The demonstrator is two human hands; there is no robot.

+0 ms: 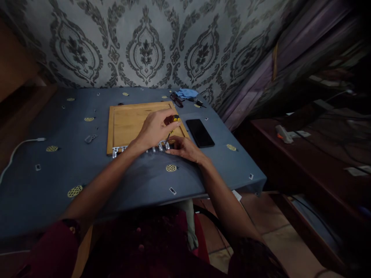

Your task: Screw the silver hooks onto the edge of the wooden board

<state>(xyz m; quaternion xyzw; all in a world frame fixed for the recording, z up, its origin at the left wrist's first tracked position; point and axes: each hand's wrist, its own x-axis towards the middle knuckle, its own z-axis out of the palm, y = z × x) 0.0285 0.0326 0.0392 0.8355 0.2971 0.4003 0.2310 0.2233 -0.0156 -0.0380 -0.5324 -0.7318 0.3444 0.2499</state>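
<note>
A wooden cabinet door (131, 122) lies flat on the table. My left hand (153, 129) is closed around a screwdriver (176, 118) with a yellow and black handle. Its shaft points down to a metal hinge (164, 146) at the near right edge of the door; whether the tip sits in a screw I cannot tell. My right hand (187, 149) pinches that hinge from the right side, thumb in front. Another metal hinge (115, 151) sits at the door's near left corner, partly behind my left forearm.
A black phone (199, 133) lies right of the door. Behind it are glasses (177, 100) and a blue cloth (186, 93). A small metal piece (91, 138) rests on the blue tablecloth (127, 193) to the left, beyond it a white cable (20, 143). Patterned wall stands behind.
</note>
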